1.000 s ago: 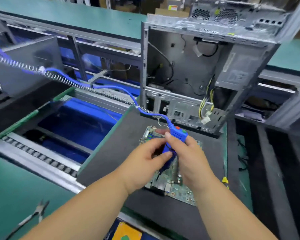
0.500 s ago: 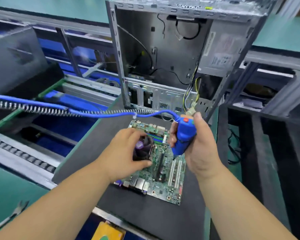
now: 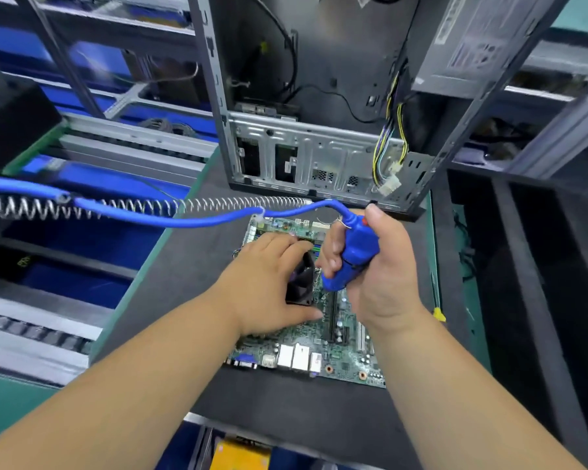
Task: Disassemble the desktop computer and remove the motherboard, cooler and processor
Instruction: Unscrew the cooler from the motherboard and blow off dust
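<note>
A green motherboard point(image 3: 323, 347) lies flat on the dark mat point(image 3: 286, 418) in front of me. A black cooler fan point(image 3: 301, 281) stands on the board. My left hand point(image 3: 265, 283) lies over the cooler, fingers and thumb curled round its sides. My right hand point(image 3: 384, 269) grips a blue electric screwdriver point(image 3: 353, 256) held upright, its tip down on the board just right of the cooler. The processor is hidden under the cooler. The emptied computer case point(image 3: 336, 96) stands open behind the board.
A blue hose point(image 3: 197, 220) and a coiled spring cable point(image 3: 133, 206) run from the screwdriver off to the left. Loose power cables point(image 3: 387, 164) hang inside the case. A conveyor with blue bins point(image 3: 82, 232) lies left. A yellow-handled tool point(image 3: 437, 310) lies right of the board.
The view has dropped closer to the board. My left hand has settled lower over the cooler, and my right hand has brought the screwdriver down beside it.
</note>
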